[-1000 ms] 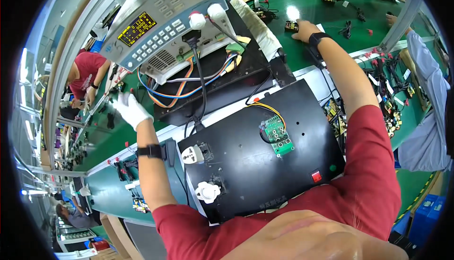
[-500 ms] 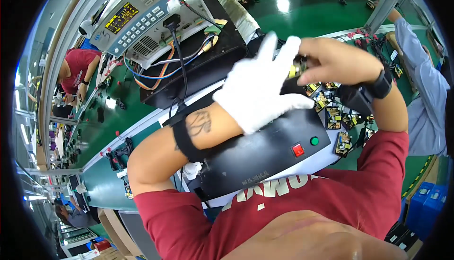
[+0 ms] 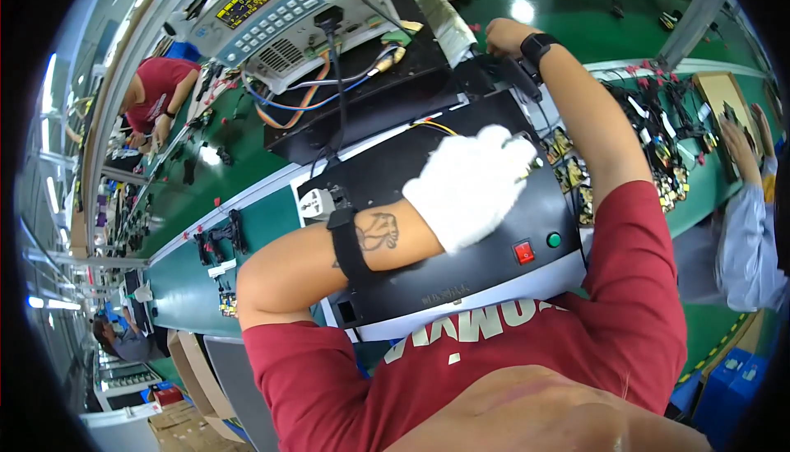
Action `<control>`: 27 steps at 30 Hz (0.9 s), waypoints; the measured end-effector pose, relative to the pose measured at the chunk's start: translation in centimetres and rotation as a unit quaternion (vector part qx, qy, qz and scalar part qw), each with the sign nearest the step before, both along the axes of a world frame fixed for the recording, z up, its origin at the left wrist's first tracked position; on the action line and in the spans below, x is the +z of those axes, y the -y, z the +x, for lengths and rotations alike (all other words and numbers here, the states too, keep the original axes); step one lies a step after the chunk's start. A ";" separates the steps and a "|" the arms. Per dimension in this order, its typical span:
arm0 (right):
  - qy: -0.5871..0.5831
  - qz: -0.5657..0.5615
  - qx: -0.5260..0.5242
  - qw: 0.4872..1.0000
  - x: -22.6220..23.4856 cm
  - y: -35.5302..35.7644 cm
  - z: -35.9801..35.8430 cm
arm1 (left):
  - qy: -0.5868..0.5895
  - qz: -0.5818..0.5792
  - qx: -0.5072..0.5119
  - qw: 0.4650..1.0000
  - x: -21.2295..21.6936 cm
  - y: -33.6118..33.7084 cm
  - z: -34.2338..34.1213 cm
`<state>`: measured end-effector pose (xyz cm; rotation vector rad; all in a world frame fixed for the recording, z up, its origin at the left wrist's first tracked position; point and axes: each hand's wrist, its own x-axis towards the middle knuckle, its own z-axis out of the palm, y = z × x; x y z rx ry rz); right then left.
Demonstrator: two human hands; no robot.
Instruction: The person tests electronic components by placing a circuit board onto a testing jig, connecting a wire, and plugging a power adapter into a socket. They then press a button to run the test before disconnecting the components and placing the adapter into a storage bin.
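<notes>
Fingers of the gloved left hand (image 3: 467, 190) were bent in, apparently closed on a small piece; those of the bare right hand (image 3: 510, 39) were curled near the far desk, and whether they held anything I could not tell. Green desk (image 3: 597, 45) surface lay beyond. Nearer stood a black box (image 3: 487, 264), the left hand over its right half, and a grey instrument (image 3: 288, 28). Small circuit boards (image 3: 574, 179) were clustered along the box's right side. On the box sat a red switch (image 3: 523, 252) and, beside it, a green button (image 3: 554, 240). Smallest was the small piece (image 3: 531, 163), mostly hidden at the glove's fingertips, above the box.

The step in hand seemed to be handling that piece; the next move called, I judged, for a steady hold. Light lettering crossed the red shirt (image 3: 605, 353), faint marking ran along the box's near edge, and yellow figures glowed on the screen (image 3: 244, 4).
</notes>
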<state>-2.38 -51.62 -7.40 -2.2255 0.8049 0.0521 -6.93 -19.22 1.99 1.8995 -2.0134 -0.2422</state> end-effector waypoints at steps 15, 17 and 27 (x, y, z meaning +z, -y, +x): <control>0.435 0.275 -0.106 0.851 4.5 -3.2 -4.2 | 0.085 -0.011 0.035 0.996 2.9 -3.5 -0.3; 0.408 0.158 -0.033 0.899 7.1 -4.9 -4.9 | 0.089 -0.050 0.061 0.993 3.6 -5.5 -0.3; 0.497 0.175 0.313 0.790 14.1 -11.0 -11.9 | 0.165 -0.158 0.234 0.945 6.3 -15.1 1.4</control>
